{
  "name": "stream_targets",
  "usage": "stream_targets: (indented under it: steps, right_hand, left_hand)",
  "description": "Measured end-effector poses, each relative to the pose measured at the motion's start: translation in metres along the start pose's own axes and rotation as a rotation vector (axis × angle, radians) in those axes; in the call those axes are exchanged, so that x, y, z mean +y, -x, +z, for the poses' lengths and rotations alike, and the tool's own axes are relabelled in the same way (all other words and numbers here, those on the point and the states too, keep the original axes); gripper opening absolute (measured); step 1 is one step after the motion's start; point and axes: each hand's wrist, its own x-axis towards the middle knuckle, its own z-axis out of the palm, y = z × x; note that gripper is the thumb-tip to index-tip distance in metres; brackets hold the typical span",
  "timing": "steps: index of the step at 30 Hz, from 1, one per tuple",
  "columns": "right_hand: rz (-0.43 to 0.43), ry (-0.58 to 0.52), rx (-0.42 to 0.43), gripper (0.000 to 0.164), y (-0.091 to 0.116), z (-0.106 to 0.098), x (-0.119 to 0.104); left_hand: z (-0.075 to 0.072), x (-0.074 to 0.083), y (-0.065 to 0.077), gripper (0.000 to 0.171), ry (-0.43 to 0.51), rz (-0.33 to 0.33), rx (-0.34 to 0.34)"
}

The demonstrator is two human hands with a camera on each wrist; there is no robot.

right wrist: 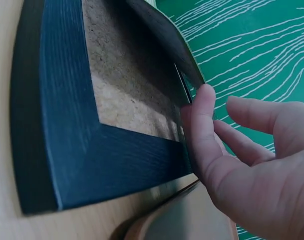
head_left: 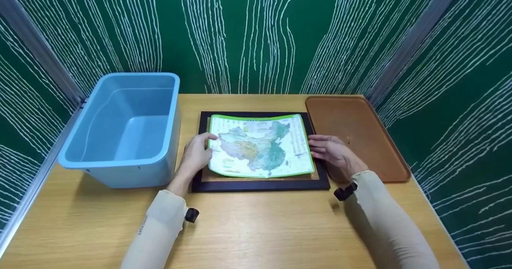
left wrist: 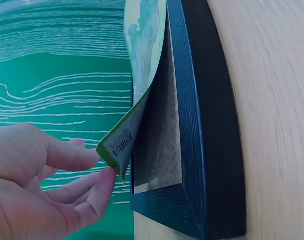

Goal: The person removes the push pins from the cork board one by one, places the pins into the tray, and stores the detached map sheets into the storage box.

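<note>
A printed map (head_left: 260, 147) with a bright green border lies bowed over a dark picture frame (head_left: 260, 186), its ends raised off the brown backing board (right wrist: 127, 95). At the map's left edge, my left hand (head_left: 196, 154) pinches the sheet between thumb and fingers. A barcode shows on the map's underside (left wrist: 123, 142) in the left wrist view. On the opposite side, my right hand (head_left: 334, 153) touches the right edge with extended fingertips, the thumb standing apart from the sheet. Part of the backing board is hidden under the map.
To the left stands a deep light-blue bin (head_left: 120, 163) with nothing visible inside. A brown tray (head_left: 356, 121) lies at the right, close against the frame. Everything rests on a wooden table (head_left: 256, 229), with green white-lined walls (head_left: 264, 37) behind and at both sides.
</note>
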Motion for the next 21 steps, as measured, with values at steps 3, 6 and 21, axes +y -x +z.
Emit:
stream_targets:
  steps: [3, 6, 21]
  right_hand:
    - [-0.01, 0.021, -0.009, 0.054, -0.0002, 0.0012, -0.0006]
    - [-0.009, 0.059, -0.014, 0.056, 0.0009, 0.0013, -0.0002]
    - [0.094, 0.124, -0.082, 0.064, 0.0045, 0.0031, 0.0065]
  left_hand:
    - [-0.0008, -0.0017, 0.0001, 0.043, 0.047, -0.036, 0.008]
    - [-0.0007, -0.0021, 0.0007, 0.049, 0.115, -0.07, -0.023]
    - [0.0005, -0.0064, 0.0073, 0.048, -0.082, -0.102, -0.181]
